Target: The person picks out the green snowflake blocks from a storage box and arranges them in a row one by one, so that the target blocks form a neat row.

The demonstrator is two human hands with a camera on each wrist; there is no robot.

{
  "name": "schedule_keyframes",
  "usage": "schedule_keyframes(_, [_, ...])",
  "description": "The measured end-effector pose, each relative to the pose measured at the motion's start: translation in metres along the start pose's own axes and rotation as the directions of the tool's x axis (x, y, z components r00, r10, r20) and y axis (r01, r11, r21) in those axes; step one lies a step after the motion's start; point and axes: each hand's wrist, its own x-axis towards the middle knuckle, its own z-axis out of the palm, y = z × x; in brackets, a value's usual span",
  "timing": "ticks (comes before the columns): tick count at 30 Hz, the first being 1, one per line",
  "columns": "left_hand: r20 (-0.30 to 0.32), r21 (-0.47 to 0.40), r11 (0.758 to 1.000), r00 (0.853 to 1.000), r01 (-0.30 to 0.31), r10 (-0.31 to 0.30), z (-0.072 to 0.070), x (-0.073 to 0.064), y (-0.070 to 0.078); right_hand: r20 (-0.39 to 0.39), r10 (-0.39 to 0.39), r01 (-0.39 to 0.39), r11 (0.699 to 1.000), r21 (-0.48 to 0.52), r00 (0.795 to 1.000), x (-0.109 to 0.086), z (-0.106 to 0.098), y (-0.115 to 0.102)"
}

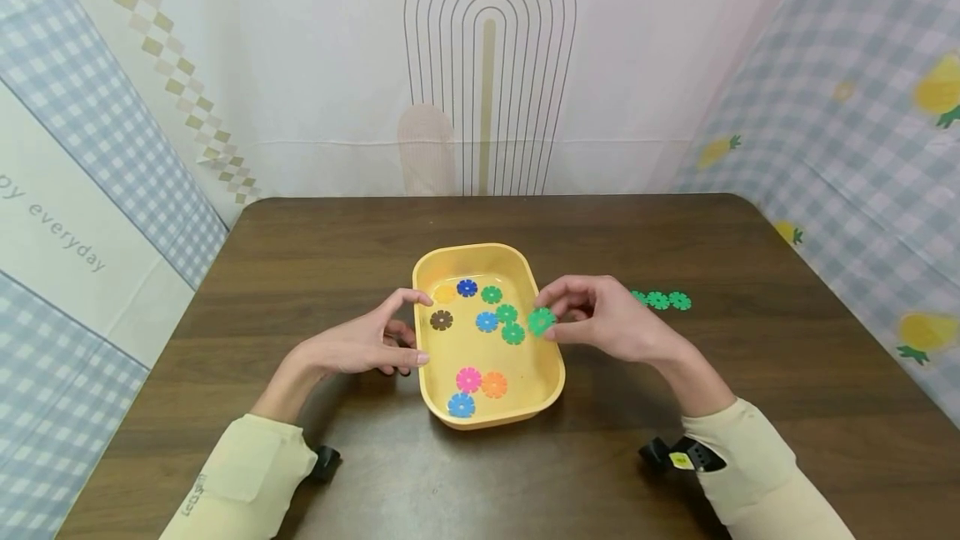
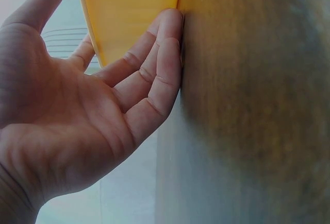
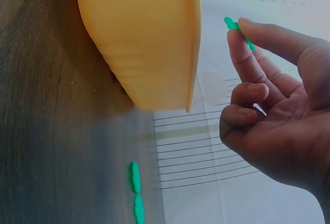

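Observation:
A yellow plastic bin [image 1: 491, 419] stands mid-table with several notched flower-shaped discs lying inside. My left hand [image 1: 375, 336] holds its left side: index finger and thumb reach over the rim, while the other fingers rest against the outer wall, as the left wrist view shows on the bin [image 2: 134, 7]. Above the bin's right rim, my right hand [image 1: 607, 319] pinches a green flower-shaped disc [image 1: 541, 322] between thumb and index finger. Seen edge-on, that green disc [image 3: 250, 44] is clear of the bin wall. Its remaining fingers are curled toward the palm.
Right of the bin, a row of green discs [image 1: 658, 300] lies on the dark wooden table [image 1: 337, 232], partly behind my right hand. Inside the bin are blue, green, yellow, brown [image 1: 441, 320], pink and orange discs. Patterned cloth [image 1: 322, 65] hangs behind the table.

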Motion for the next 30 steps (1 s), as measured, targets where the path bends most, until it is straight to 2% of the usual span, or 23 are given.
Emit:
schedule_keyframes(10, [0.001, -0.003, 1.000, 1.000, -0.010, 0.010, 0.000, 0.002, -0.002, -0.044, 0.008, -0.007, 1.000, 0.030, 0.999, -0.006, -0.011, 0.009])
schedule_keyframes(30, [0.014, 0.028, 1.000, 1.000, 0.000, 0.000, -0.001, 0.001, 0.000, -0.203, 0.054, -0.068, 0.996, -0.064, 0.978, -0.029, -0.048, 0.036])
